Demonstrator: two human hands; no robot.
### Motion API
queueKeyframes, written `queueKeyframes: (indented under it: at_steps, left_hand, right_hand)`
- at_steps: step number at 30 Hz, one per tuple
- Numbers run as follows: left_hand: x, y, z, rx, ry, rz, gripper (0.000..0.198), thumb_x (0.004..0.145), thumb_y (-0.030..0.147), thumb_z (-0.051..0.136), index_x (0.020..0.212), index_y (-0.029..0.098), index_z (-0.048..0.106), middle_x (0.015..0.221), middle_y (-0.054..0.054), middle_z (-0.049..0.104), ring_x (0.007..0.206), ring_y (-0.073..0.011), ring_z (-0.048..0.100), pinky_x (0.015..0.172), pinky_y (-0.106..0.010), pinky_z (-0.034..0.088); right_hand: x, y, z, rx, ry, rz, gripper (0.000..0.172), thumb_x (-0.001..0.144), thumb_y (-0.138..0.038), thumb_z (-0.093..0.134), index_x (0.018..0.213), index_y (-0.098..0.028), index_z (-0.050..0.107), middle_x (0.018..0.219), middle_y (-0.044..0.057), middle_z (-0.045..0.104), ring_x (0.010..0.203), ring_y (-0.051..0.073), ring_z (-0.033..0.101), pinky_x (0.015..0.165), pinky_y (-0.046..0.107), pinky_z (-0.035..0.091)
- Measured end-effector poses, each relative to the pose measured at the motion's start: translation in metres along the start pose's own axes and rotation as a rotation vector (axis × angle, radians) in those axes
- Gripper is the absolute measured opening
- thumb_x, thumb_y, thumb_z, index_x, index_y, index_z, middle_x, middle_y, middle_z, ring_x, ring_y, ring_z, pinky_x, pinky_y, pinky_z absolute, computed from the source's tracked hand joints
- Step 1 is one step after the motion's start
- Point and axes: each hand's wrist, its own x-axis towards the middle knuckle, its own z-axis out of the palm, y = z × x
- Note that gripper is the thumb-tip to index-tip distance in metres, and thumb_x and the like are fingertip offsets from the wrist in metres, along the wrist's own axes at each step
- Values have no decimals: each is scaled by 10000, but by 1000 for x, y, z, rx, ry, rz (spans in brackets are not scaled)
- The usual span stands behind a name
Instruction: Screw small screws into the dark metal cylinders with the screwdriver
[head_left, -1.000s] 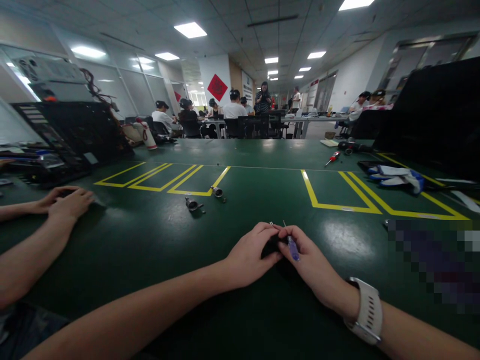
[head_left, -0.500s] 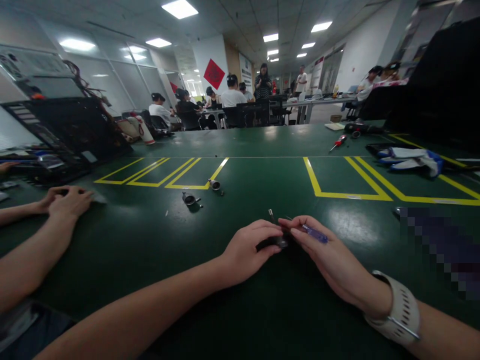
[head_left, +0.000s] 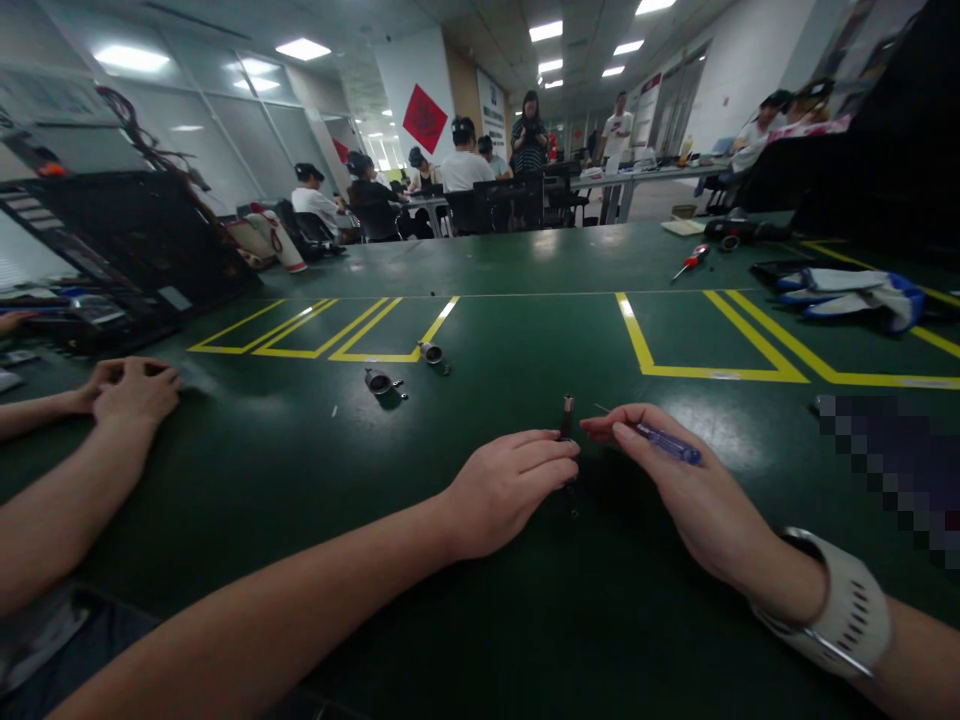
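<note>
My left hand (head_left: 517,488) is closed around a small dark part (head_left: 568,418) with a metal tip that sticks up above the fingers. The palm and fingers hide most of that part, so its kind does not show. To the right of it, my right hand (head_left: 664,455) pinches a screwdriver with a purple see-through handle (head_left: 670,443). Its thin shaft points left, towards the dark part, with a gap between them. Two small grey metal fittings, one nearer (head_left: 378,381) and one farther (head_left: 430,352), lie on the green table (head_left: 480,620) with tiny pieces beside them.
Another person's hands (head_left: 139,388) rest on the table at left. Yellow tape outlines (head_left: 724,375) mark the tabletop. A red-handled screwdriver (head_left: 696,256), white-blue gloves (head_left: 855,295) and a blurred-out object (head_left: 892,470) lie at right. A black frame (head_left: 142,235) stands at far left.
My right hand has moved right, away from my left hand, with the screwdriver in it. The dark part in my left hand has turned more upright. The view has tilted slightly down.
</note>
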Motion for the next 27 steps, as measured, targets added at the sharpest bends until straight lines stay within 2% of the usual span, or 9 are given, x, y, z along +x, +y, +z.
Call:
queueKeyframes:
  at_steps: [2,6,9,12,17,21,27]
  left_hand:
    - [2,0,-1,-129,41,-113,235,876,151,481,1074,194,599,1197,-74,621,1155,-193,544,1006,-384,424]
    - [5,-5,-4,-489,328,-384,206,776,144,626,979,174,614,1096,-74,648,1035,-198,602,913,-368,487]
    - [8,-10,-8,-815,455,-577,210,767,160,644,968,148,584,1027,-75,672,958,-185,637,887,-360,499]
    - [9,-11,-12,-970,489,-698,239,772,194,652,994,143,581,962,-56,688,884,-165,648,868,-355,496]
    - [10,-6,-15,-1165,563,-769,257,777,181,648,1029,147,614,1057,-63,662,947,-171,620,835,-330,497]
    - [13,-1,-17,-1321,564,-822,245,798,120,609,1041,150,629,1026,-62,681,940,-160,626,851,-328,488]
    - [15,4,-19,-1436,549,-891,235,828,66,554,1046,141,599,1055,-82,669,930,-166,647,878,-356,505]
  right_hand:
    - [0,-1,-1,15,35,-39,218,869,-422,547,952,-240,634,998,30,662,970,212,602,890,400,433]
    - [-4,-5,-5,22,108,-138,284,868,-464,534,817,-218,665,774,23,659,757,184,613,713,333,476]
    - [-8,-6,-4,50,46,-74,346,864,-479,532,680,-210,647,629,1,615,572,144,559,575,292,450]
    - [-9,-5,0,48,-29,-5,360,855,-490,541,662,-205,645,597,-3,608,546,138,553,554,282,439]
    - [-10,-6,4,-34,-123,3,395,860,-512,512,669,-194,649,565,5,604,565,149,568,572,285,437]
    - [-10,-8,6,-95,-142,3,421,847,-539,502,678,-184,650,574,23,616,569,167,581,570,301,450]
    - [-9,-11,7,-223,-153,0,456,841,-572,470,655,-194,644,566,29,626,555,176,593,547,301,459]
